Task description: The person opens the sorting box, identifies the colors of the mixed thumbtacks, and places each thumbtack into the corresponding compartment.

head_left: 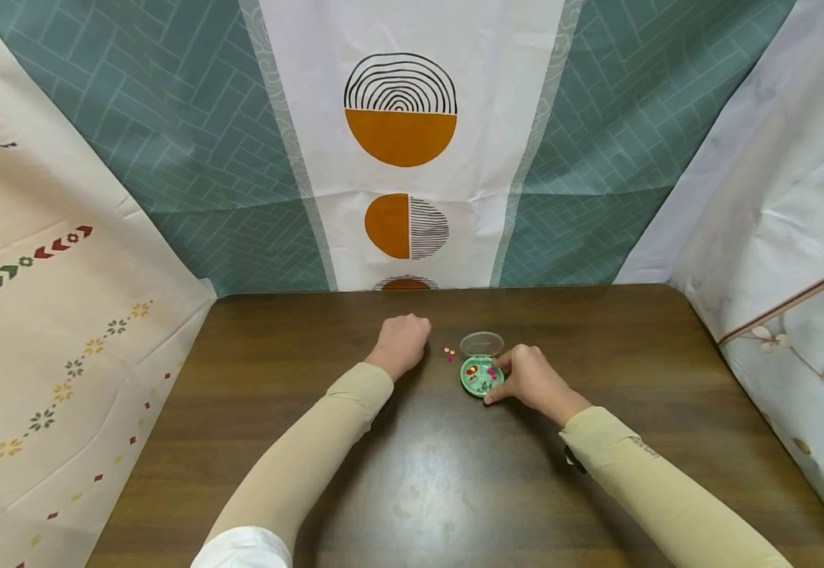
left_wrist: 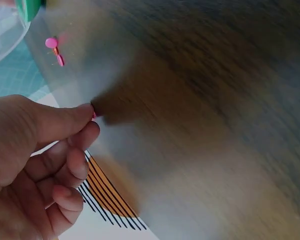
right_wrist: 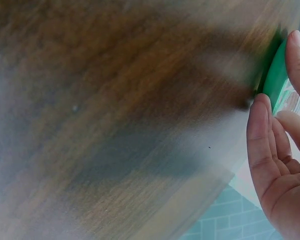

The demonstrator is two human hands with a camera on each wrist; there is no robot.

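A small round green case (head_left: 465,384) with inner compartments stands on the table, its clear lid (head_left: 481,344) tipped back. Red, pink and dark bits lie inside it. My right hand (head_left: 531,381) grips the case's right side between thumb and fingers; the right wrist view shows fingertips on its green side wall (right_wrist: 276,80). To the left, my left hand (left_wrist: 40,155) pinches a tiny pink piece (left_wrist: 94,115) between thumb and index finger, mostly hidden by them. Between that hand and the case lie several loose small pink and orange pieces (head_left: 450,353), too small to identify.
The brown wooden table (head_left: 412,489) reaches back to a hanging patterned cloth (head_left: 412,181). More cloth hangs along the left (head_left: 85,315) and right (head_left: 781,237) sides.
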